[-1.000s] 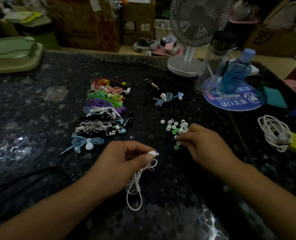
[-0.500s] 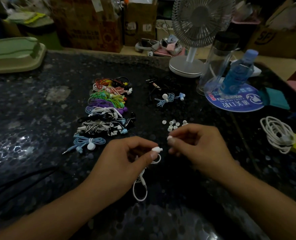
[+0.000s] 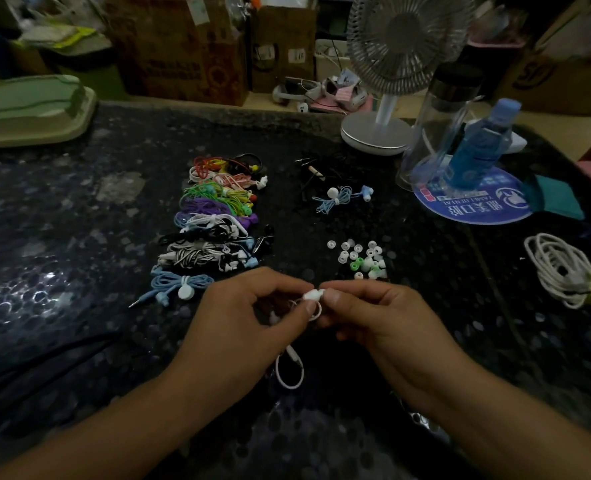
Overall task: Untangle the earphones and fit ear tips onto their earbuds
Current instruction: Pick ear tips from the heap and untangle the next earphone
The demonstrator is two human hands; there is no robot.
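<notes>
Head view: dim light, dark speckled table (image 3: 79,237).
Left hand (image 3: 249,327): pinching white earbud (image 3: 312,294) between thumb and forefinger, above near-middle of table.
Right hand (image 3: 387,327): thumb and forefinger closed at tip end of same earbud; ear tip presumably between them, too small to confirm.
Cord: white cord (image 3: 288,370) hanging in a loop below left hand, toward near edge.
Loose tips: small pile of white and green ear tips (image 3: 361,259), just beyond right hand, mid-table.
Done stock: row of bundled coloured earphones (image 3: 214,223), left of centre, running toward far edge.
Other set: light blue earphones (image 3: 342,197) beyond the tips.
Far right corner: fan (image 3: 384,126), clear bottle (image 3: 436,126), blue bottle (image 3: 477,147).
Right edge: coiled white cable (image 3: 560,268).
Step in hand: judged as seating a tip on the earbud stem.
Next move calls for: steady hold on left, push with slight twist on right until tip sits flush; then second earbud, hidden for now.
Risk: tip slipping from fingertips onto dark table.
</notes>
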